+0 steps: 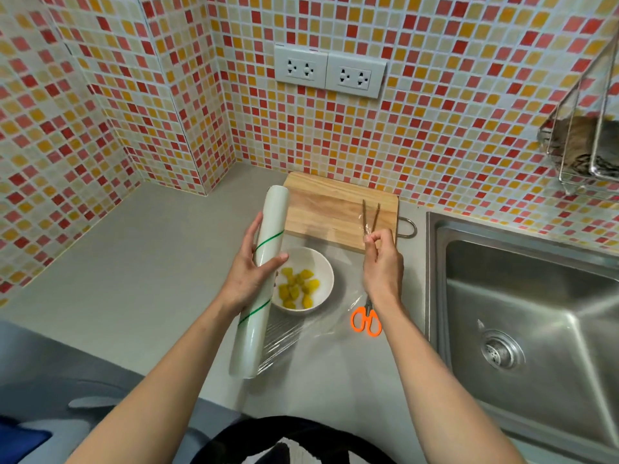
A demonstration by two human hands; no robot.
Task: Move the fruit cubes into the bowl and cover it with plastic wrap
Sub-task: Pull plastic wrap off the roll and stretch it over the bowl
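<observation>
My left hand gripped the plastic wrap roll; my right hand pinched the pulled-out film's edge; the bowl of fruit cubes sat mid-surface, below the cutting board's near edge.

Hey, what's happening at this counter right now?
A person is wrapping up a bowl of fruit. The left hand grips a roll of plastic wrap, while the right hand pinches the film's free edge and stretches a clear sheet over the white bowl. The yellow fruit cubes are already inside. Orange-handled scissors lie under the sheet, and chopsticks rest on the wooden cutting board behind.
</observation>
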